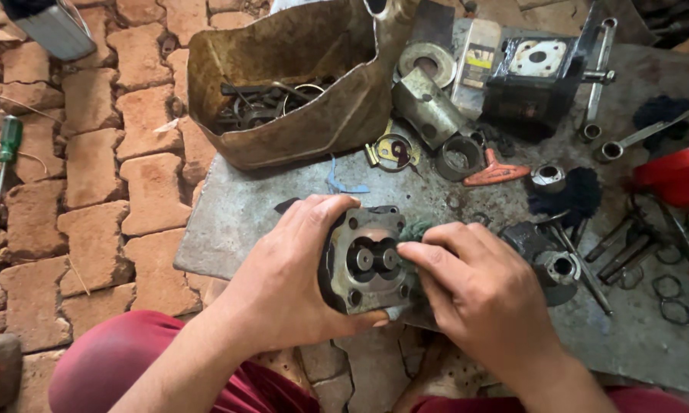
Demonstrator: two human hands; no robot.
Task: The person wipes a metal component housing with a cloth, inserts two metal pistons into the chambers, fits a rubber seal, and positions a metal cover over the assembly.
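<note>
Bare forearms, no sleeves; dark red trousers [123, 356].

Two hands [299, 275], one pump housing [364, 260], one green-handled screwdriver [8, 141], one orange-handled tool [496, 174]

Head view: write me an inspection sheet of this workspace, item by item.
Surface: grey metal sheet, stained, lying on the brick floor.
Job's things: metal pump housing with two gear shafts showing at its open face; a dark green cloth against its right edge.
Clutter: cut open can full of metal parts, black block, spanners, rings, orange-handled tool, red container.
Grippers: left hand grips the housing from the side; right hand presses the cloth onto it.
Cables: nothing seen.
Surroundings: green-handled screwdriver on the bricks at far left; the person's red trousers below.
</note>
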